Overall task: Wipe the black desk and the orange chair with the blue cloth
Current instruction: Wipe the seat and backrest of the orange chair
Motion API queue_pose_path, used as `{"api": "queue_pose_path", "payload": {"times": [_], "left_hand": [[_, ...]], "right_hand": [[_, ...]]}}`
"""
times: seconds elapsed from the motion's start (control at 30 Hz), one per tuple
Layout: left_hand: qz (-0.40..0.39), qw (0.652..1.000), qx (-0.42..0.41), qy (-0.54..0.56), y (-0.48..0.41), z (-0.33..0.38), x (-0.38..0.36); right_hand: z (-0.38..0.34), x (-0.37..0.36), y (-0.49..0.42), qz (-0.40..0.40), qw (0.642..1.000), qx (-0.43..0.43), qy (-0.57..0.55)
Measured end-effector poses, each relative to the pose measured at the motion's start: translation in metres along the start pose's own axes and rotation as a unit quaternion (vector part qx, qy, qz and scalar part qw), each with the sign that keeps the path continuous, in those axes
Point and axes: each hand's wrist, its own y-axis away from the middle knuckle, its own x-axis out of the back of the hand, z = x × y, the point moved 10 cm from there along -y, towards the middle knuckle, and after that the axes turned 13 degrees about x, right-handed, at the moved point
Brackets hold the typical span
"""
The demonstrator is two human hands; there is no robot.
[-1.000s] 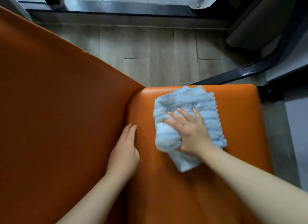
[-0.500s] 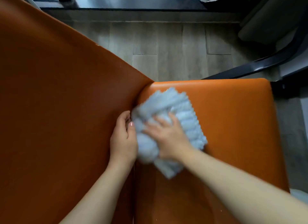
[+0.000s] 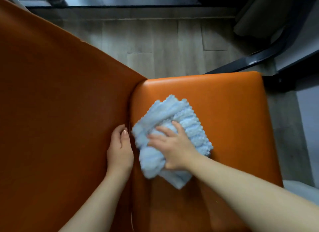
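Note:
The orange chair fills most of the view: its seat (image 3: 224, 114) lies at centre right and its backrest (image 3: 60, 111) rises on the left. A folded, fluffy blue cloth (image 3: 174, 116) lies on the seat close to the crease where seat meets backrest. My right hand (image 3: 174, 147) presses flat on the cloth's near half, fingers spread, covering part of it. Against the base of the backrest, just left of the cloth, rests my left hand (image 3: 120, 149), its fingers curled at the crease and holding nothing. The black desk is only partly in view.
Grey wood-look floor (image 3: 155, 38) lies beyond the chair. A black curved frame (image 3: 259, 59) and a dark desk edge (image 3: 293, 76) stand at the upper right, close to the seat's far right corner. A window sill runs along the top.
My right hand slid the cloth left across the seat to the backrest crease, then back a little to the right and toward me. My left hand stayed at the backrest base.

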Motion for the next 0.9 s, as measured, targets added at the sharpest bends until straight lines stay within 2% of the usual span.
{"api": "queue_pose_path", "payload": {"times": [0.07,0.13,0.17,0.23,0.3,0.37,0.43,0.5,0.53,0.57,0.6,0.67,0.77,0.83,0.9], "left_hand": [[0.011,1.0,0.001,-0.015,-0.003,0.0,0.0],[0.027,0.999,-0.016,-0.011,-0.001,0.011,0.002],[0.045,0.998,-0.038,-0.008,0.002,0.022,0.006],[0.076,0.993,-0.084,0.006,0.004,0.041,0.017],[0.083,0.991,-0.098,0.038,0.003,0.05,0.025],[0.078,0.991,-0.096,0.053,0.0,0.053,0.026],[0.069,0.993,-0.081,0.045,0.001,0.053,0.02],[0.064,0.996,-0.068,0.017,0.002,0.052,0.012],[0.058,0.996,-0.063,-0.006,0.001,0.051,0.008],[0.049,0.997,-0.054,-0.029,0.0,0.049,0.002],[0.04,0.997,-0.042,-0.048,-0.001,0.046,-0.002],[0.015,0.996,-0.029,-0.084,-0.003,0.041,-0.009],[-0.054,0.981,-0.043,-0.18,0.003,0.034,-0.032],[-0.071,0.966,-0.065,-0.239,0.008,0.031,-0.041],[-0.068,0.957,-0.068,-0.273,0.01,0.026,-0.045]], "right_hand": [[0.063,0.015,-0.023,0.045,0.987,-0.151,-0.035],[0.115,0.029,-0.039,0.09,0.949,-0.296,-0.069],[0.128,0.036,-0.044,0.114,0.931,-0.336,-0.08],[0.126,0.038,-0.051,0.122,0.921,-0.361,-0.077],[0.089,0.021,-0.057,0.083,0.95,-0.297,-0.058],[0.016,-0.009,-0.06,0.003,0.993,-0.112,-0.039],[-0.042,-0.034,-0.044,-0.075,0.995,0.063,-0.03],[-0.03,-0.03,-0.036,-0.076,0.991,0.107,0.001],[-0.005,-0.021,-0.039,-0.059,0.995,0.078,0.019],[0.029,-0.01,-0.042,-0.039,0.999,0.014,0.02],[0.069,0.005,-0.042,-0.012,0.997,-0.073,0.013],[0.146,0.035,-0.022,0.052,0.966,-0.252,0.005],[0.215,0.06,0.072,0.148,0.879,-0.453,-0.007],[0.222,0.062,0.15,0.217,0.8,-0.559,-0.016],[0.202,0.051,0.192,0.248,0.734,-0.632,-0.018]]}}
